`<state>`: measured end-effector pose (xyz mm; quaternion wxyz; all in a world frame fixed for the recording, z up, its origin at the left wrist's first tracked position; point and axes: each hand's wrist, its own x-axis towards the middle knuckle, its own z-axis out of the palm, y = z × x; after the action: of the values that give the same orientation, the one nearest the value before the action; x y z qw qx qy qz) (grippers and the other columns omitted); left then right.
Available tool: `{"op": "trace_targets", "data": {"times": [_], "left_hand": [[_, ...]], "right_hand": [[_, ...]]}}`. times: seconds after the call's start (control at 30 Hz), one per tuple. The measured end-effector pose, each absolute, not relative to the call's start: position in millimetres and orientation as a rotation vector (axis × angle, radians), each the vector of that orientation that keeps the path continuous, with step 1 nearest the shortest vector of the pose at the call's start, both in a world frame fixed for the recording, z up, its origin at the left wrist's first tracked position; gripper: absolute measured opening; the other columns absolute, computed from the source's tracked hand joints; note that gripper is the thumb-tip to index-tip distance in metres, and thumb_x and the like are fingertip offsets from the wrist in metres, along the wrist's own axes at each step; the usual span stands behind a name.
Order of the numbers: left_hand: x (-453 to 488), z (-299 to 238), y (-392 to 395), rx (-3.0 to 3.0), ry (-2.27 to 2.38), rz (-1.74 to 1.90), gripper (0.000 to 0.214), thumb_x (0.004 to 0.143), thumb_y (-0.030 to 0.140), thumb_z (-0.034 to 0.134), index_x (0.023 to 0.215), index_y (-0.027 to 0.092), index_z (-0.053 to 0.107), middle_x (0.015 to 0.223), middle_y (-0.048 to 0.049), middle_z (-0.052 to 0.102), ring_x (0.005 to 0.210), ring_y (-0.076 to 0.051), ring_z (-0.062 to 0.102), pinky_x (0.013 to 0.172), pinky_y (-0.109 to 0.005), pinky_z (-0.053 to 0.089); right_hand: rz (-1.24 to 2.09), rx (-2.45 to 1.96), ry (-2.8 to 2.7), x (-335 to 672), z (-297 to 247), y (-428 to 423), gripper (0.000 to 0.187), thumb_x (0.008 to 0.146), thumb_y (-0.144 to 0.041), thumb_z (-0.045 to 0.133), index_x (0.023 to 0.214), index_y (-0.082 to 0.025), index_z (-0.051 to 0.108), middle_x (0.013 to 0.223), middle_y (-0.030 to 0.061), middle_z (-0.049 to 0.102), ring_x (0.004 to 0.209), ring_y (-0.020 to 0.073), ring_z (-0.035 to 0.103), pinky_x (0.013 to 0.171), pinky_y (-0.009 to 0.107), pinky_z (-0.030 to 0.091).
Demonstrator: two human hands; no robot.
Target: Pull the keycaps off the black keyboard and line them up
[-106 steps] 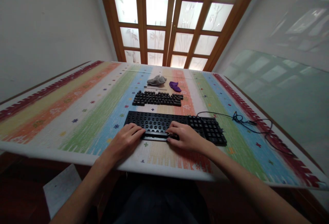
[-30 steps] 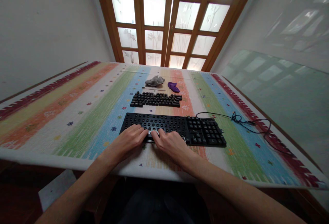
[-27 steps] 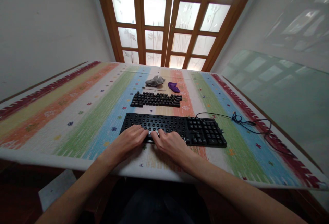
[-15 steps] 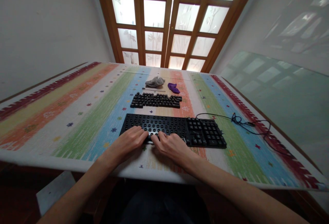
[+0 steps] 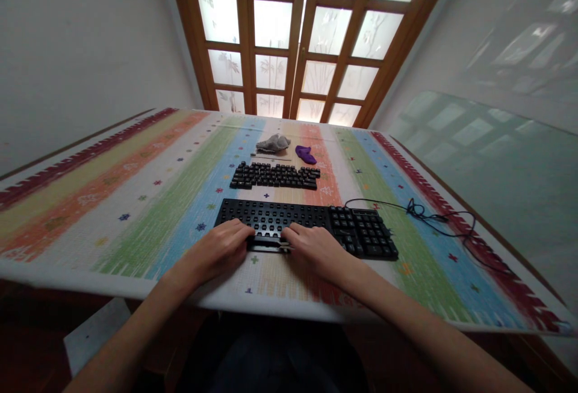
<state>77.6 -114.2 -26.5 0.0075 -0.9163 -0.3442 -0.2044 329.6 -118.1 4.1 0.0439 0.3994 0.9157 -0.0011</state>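
Note:
A black keyboard (image 5: 311,215) lies near the table's front edge. Its main section is stripped of keycaps, while the keypad (image 5: 368,233) at its right end keeps them. My left hand (image 5: 226,245) rests on the front left part, fingers curled over the edge beside the long spacebar area (image 5: 266,242). On the other side of that area, my right hand (image 5: 313,251) is closed, with a thin metal-looking piece (image 5: 284,246) at its fingertips. The kind of piece is too small to tell. Behind the keyboard, loose black keycaps (image 5: 275,176) sit in keyboard-like rows.
Beyond the keycaps lie a crumpled grey cloth (image 5: 273,143), a thin stick-like item (image 5: 271,157) and a purple cloth (image 5: 306,154). The keyboard's black cable (image 5: 424,215) loops to the right over the striped tablecloth (image 5: 158,200). Wooden glazed doors (image 5: 293,50) stand behind the table.
My hands have moved apart, uncovering the spacebar area between them. The right hand has shifted slightly right, the left slightly left. The metal-looking piece now shows at my right fingertips.

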Motion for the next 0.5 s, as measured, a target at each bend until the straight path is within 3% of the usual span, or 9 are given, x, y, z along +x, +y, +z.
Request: {"op": "trace_targets", "data": {"times": [0.2, 0.5], "left_hand": [[73, -27, -115, -2.92, -1.116, -0.745, 0.017, 0.091, 0.01, 0.045, 0.098, 0.014, 0.06, 0.086, -0.0064, 0.063, 0.079, -0.018, 0.061, 0.07, -0.03, 0.051], [69, -27, -113, -3.007, -1.148, -0.793, 0.019, 0.092, 0.012, 0.047, 0.104, 0.016, 0.06, 0.092, -0.0065, 0.064, 0.083, -0.018, 0.063, 0.073, -0.031, 0.053]], "right_hand": [[-0.29, 1.272, 2.941, 343, -3, -106, 0.017, 0.09, -0.012, 0.058, 0.106, -0.018, 0.063, 0.097, 0.0079, 0.071, 0.085, 0.0198, 0.065, 0.069, 0.027, 0.041], [-0.464, 1.279, 3.104, 348, -9, -99, 0.02, 0.085, -0.008, 0.063, 0.102, -0.016, 0.069, 0.094, 0.0093, 0.074, 0.083, 0.0209, 0.067, 0.072, 0.028, 0.045]]}}
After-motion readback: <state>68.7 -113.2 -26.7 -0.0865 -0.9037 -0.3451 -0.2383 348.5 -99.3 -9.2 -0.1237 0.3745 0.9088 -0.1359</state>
